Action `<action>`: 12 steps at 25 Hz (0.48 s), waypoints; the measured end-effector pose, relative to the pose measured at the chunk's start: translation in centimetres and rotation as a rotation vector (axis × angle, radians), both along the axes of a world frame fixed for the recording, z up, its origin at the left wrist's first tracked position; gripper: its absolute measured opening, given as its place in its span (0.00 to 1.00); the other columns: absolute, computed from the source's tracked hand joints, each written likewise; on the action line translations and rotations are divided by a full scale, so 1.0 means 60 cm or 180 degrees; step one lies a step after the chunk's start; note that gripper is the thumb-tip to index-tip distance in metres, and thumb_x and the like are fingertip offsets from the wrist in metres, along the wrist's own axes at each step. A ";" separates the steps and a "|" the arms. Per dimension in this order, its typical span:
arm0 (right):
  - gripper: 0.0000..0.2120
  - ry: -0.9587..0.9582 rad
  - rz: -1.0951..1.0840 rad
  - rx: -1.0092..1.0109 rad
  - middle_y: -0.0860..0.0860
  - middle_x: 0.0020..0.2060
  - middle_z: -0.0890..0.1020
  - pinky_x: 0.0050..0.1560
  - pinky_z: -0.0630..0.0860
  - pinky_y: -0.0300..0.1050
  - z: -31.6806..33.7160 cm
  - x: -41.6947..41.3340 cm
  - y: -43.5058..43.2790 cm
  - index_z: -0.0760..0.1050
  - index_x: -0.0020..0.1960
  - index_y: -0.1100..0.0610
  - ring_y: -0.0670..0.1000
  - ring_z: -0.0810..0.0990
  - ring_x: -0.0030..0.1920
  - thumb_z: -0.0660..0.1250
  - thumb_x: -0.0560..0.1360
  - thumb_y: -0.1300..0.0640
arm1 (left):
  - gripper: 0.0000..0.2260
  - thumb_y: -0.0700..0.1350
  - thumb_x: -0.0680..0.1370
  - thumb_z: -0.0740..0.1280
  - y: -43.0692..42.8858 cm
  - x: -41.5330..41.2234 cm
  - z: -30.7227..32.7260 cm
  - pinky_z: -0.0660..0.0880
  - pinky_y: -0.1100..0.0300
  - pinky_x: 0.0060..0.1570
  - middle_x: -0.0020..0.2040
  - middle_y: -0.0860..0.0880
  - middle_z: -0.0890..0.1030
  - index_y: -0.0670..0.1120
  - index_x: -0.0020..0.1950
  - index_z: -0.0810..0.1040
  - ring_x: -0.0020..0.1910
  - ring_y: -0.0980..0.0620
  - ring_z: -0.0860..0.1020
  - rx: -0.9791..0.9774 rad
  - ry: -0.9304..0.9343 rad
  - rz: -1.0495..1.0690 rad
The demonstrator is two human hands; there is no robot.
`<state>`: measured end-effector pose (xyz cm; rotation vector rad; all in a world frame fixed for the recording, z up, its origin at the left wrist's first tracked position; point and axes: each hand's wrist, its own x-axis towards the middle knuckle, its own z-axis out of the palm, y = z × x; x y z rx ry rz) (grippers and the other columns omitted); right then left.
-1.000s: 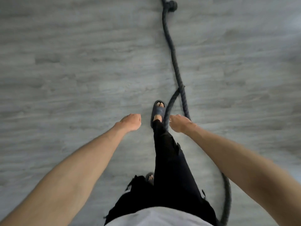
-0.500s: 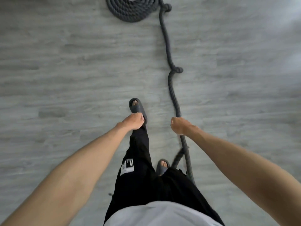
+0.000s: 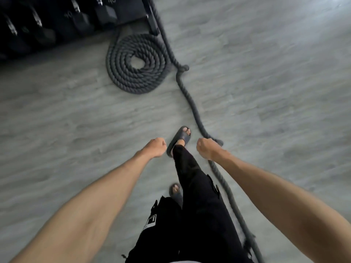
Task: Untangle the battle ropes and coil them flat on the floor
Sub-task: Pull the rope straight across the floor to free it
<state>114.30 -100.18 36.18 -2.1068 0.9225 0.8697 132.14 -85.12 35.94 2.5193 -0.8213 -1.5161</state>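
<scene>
A dark grey battle rope lies on the grey floor. One part forms a flat coil [image 3: 123, 74] ahead and to the left, beside a rack. A loose length of rope [image 3: 191, 107] runs from the rack past a knot [image 3: 183, 68], toward me, and on along my right leg. A second kink [image 3: 218, 142] in it shows just beyond my right hand [image 3: 207, 149]. That hand is a fist held over the rope, which passes beneath it on the floor. My left hand [image 3: 156, 147] is also a fist and holds nothing.
A black rack of dumbbells [image 3: 57, 21] fills the top left, its foot [image 3: 152, 21] beside the coil. My legs in black trousers and grey slides [image 3: 179, 138] step between my hands, just left of the loose rope. Grey plank floor spreads right and left.
I have walked forward along the rope. The coil and the dumbbell rack have come into view and drawn closer. My feet have swapped lead. Both fists stay as they were.
</scene>
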 end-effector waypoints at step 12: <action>0.10 -0.0054 -0.0990 -0.0189 0.65 0.53 0.81 0.45 0.72 0.49 -0.538 0.452 -0.399 0.74 0.50 0.60 0.65 0.81 0.52 0.55 0.77 0.60 | 0.09 0.41 0.78 0.61 -0.548 0.445 -0.519 0.74 0.53 0.58 0.56 0.43 0.81 0.47 0.54 0.78 0.56 0.42 0.78 -0.0131 -0.0240 -0.0987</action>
